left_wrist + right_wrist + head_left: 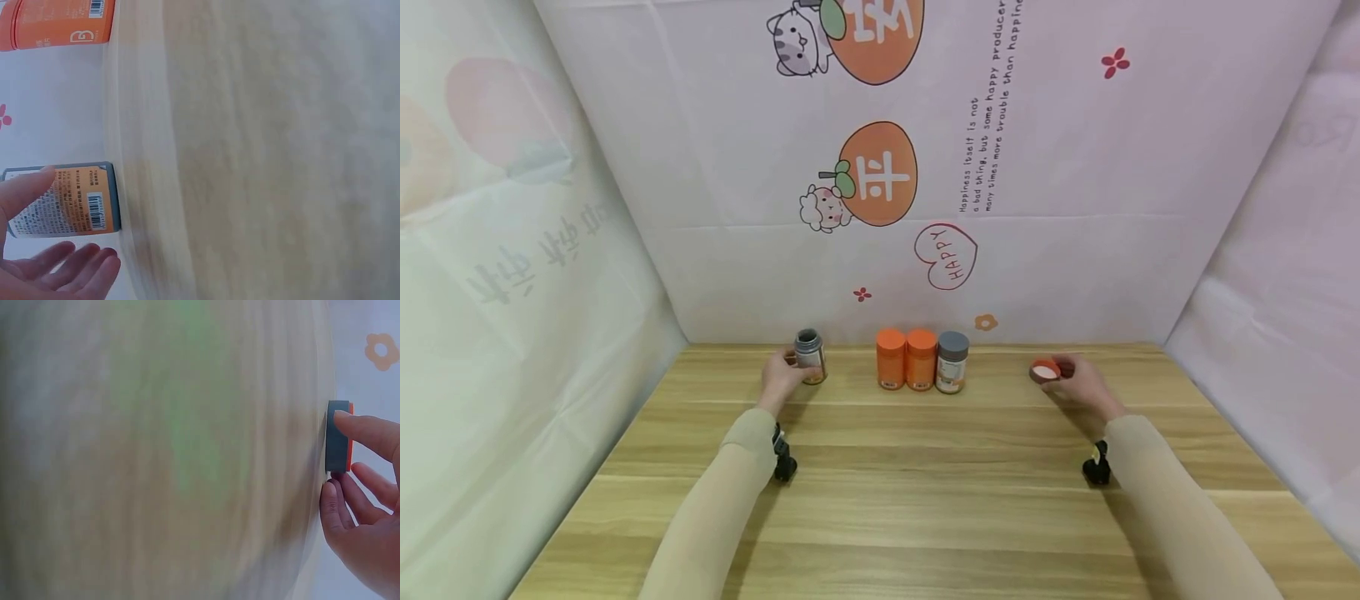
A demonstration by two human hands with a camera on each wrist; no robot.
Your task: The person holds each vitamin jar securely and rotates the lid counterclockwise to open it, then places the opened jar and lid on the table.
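An uncapped grey bottle with a white and orange label stands upright at the back left of the table. My left hand is around it. In the left wrist view the thumb lies across the label, while the loosely extended fingers stay a little apart from the bottle's other side. At the back right, my right hand holds a lid between thumb and fingers, low at the tabletop. Dark grey outside, this lid has an orange rim and a white inner face turned up.
Two orange bottles and a capped grey bottle stand side by side at the back middle, between my hands. A printed white cloth rises behind the wooden table, with white cloth at both sides too.
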